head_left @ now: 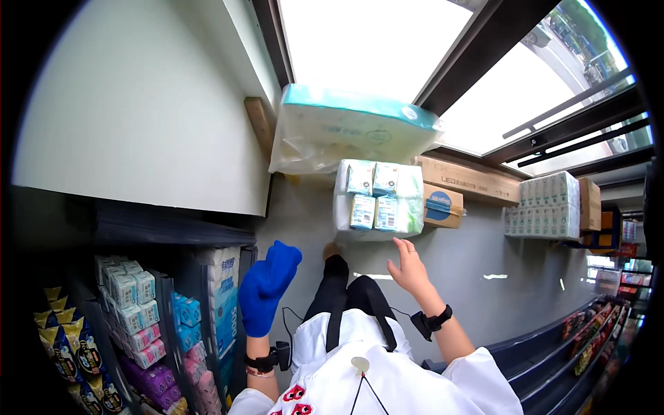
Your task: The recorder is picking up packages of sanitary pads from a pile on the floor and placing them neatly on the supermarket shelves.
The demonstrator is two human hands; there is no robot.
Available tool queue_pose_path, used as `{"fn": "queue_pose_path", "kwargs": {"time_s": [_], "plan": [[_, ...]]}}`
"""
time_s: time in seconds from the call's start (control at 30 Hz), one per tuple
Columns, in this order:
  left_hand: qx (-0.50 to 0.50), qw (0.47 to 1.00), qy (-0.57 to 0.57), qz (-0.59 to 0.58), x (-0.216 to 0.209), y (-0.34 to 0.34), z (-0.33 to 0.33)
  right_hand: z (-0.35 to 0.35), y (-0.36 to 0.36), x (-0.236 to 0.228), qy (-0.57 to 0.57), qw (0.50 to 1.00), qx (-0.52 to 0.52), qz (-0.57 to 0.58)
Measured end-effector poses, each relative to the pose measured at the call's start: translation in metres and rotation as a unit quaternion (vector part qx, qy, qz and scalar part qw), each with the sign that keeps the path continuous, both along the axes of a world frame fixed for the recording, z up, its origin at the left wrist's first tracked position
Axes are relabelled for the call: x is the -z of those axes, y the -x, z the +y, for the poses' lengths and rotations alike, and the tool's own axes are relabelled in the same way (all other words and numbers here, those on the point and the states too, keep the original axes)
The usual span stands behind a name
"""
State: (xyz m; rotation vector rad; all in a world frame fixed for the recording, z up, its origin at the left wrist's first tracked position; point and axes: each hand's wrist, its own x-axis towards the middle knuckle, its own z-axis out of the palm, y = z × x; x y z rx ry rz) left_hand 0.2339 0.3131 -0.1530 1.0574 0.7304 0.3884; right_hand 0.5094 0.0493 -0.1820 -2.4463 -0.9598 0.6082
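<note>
Right grip (409, 265): room to pass rightward over floor (484, 270); wrapped bundle (413, 200) blocks ahead. Left grip (266, 290): shelf (168, 311) stands in the way leftward, room ahead.

Cloth mitt (268, 277): one, plain deep blue. Drawn over the left hand (260, 297) down to the wrist; raised, with the tip toward the window-side edge of the grey floor (470, 277) and leaning slightly right.

Tissue bundle (409, 197): one, block-shaped, in whitish translucent film, pale green along its right side. Four small packs (386, 213) show at its upper face, two rows of two, pale with blue-green print; whether loose or under film cannot be told. Bundle lies near the floor's window-side edge; its underside is hidden.
</note>
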Motion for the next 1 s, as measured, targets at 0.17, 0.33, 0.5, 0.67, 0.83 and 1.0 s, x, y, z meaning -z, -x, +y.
{"fn": "queue_pose_path", "kwargs": {"time_s": [0.17, 0.33, 0.5, 0.67, 0.83, 1.0], "plan": [[0.021, 0.932, -0.311, 0.187, 0.013, 0.005, -0.002, 0.029, -0.064, 0.097, 0.115, 0.991, 0.019, 0.071], [-0.117, 0.985, -0.030, 0.123, 0.004, -0.024, -0.020, 0.076, -0.100, 0.168, 0.221, 0.971, 0.057, 0.074], [-0.199, 0.969, 0.129, 0.063, -0.038, -0.064, -0.045, 0.072, -0.089, 0.201, 0.212, 0.967, 0.107, 0.088], [-0.134, 0.974, -0.064, 0.173, -0.052, -0.107, -0.068, 0.049, -0.110, 0.233, 0.142, 0.919, 0.326, 0.170], [-0.085, 0.945, -0.183, 0.257, -0.038, -0.111, -0.092, 0.025, -0.154, 0.239, 0.121, 0.916, 0.316, 0.214], [-0.273, 0.951, 0.146, 0.030, -0.019, -0.093, -0.132, 0.011, -0.194, 0.131, 0.151, 0.857, 0.168, 0.463]]}}
